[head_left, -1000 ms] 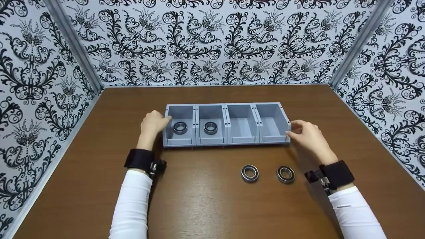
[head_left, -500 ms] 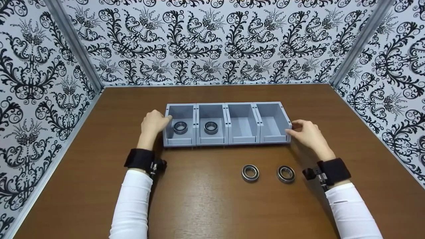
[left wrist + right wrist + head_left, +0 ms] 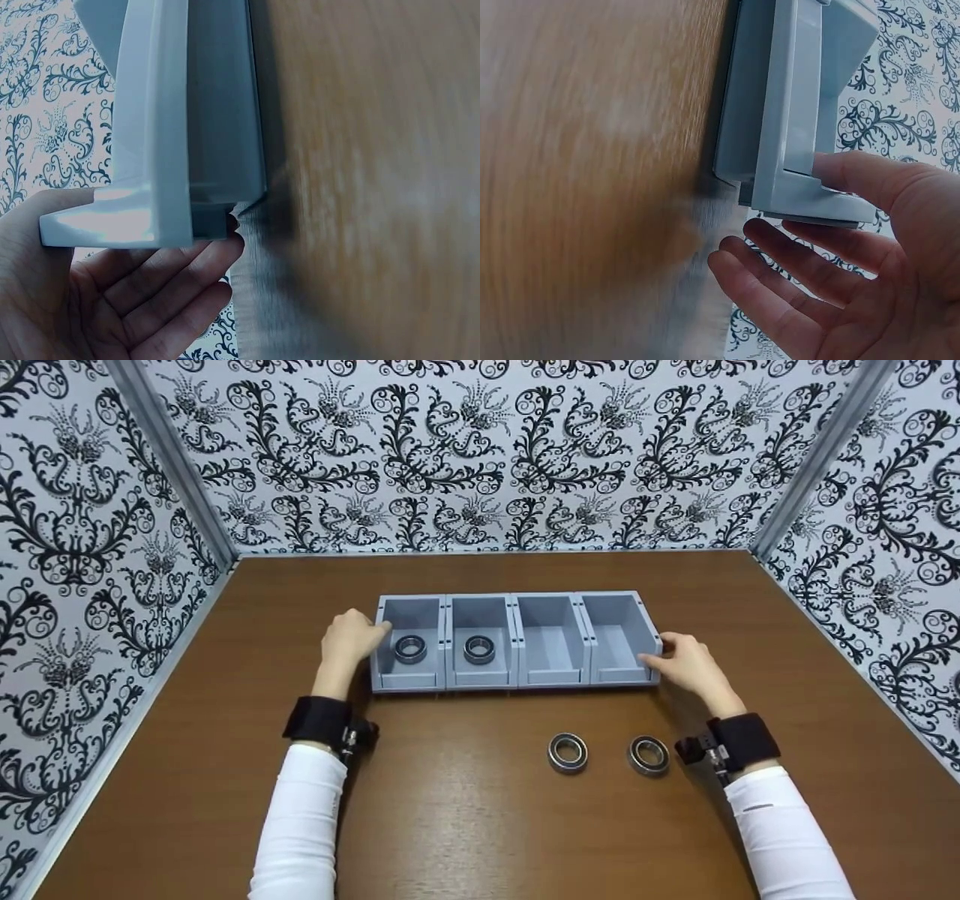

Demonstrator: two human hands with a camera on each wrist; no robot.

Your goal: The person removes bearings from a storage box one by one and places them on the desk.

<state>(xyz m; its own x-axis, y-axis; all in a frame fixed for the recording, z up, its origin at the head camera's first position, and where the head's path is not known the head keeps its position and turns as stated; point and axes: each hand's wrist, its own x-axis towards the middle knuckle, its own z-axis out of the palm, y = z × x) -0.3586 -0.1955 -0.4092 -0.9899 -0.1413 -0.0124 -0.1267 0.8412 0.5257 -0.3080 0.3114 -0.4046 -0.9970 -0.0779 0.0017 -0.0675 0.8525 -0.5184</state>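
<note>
Spreading toward the patterned wall (image 3: 480, 457) at 12 o'clock, a brown wooden table (image 3: 450, 802) bears one long row of grey bins (image 3: 518, 645), four joined side by side. The row lies squarely between the person's two hands, which seems the key relation: neither hand is clearly nearer to it. Its long axis runs from 9 o'clock to 3 o'clock, straight across the person's front; its low front lips point to 6 o'clock. The right hand (image 3: 691, 662) pinches the 3 o'clock end wall, thumb on the inner side, fingers outside. The left hand (image 3: 350, 639) grasps the 9 o'clock end wall, thumb hooked over it. Whether the whole underside touches the wood, I cannot tell. Smallest are four dark metal rings: an end ring (image 3: 410, 660) in the bin at 9 o'clock, a second ring (image 3: 479, 660) in the bin beside it, and two on the table, nearer the right hand. From the row's middle, one loose ring (image 3: 568, 768) lies at 5 o'clock, the outer ring (image 3: 649, 770) between 4 and 5.
</note>
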